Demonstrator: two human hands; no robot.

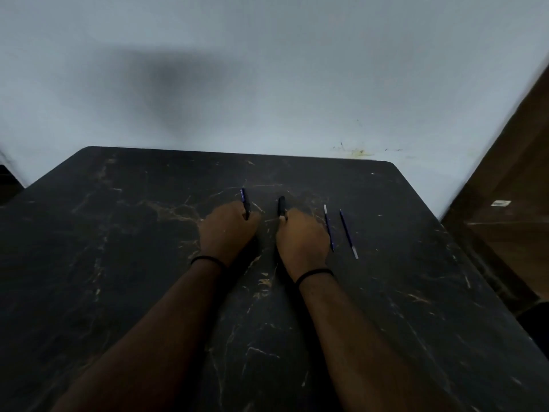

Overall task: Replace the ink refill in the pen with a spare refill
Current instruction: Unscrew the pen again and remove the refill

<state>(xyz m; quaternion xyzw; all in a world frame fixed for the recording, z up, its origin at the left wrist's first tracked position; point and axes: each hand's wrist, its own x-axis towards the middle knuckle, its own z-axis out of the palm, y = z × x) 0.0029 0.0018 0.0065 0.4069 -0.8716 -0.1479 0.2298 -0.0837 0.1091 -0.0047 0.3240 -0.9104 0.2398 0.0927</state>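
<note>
left hand [228,226]: grip closed around the blue-marked pen section [244,201], which projects past the knuckles. right hand [301,234]: grip closed around the black pen section [281,206]. both hands rest on the dark marbled tabletop [118,233]. two refills [329,227] [348,234] lie side by side just right of the right hand.

Lower ends of 2 pen pieces [245,200] [281,206], hidden inside each curled hand [227,226] [301,239].
</note>
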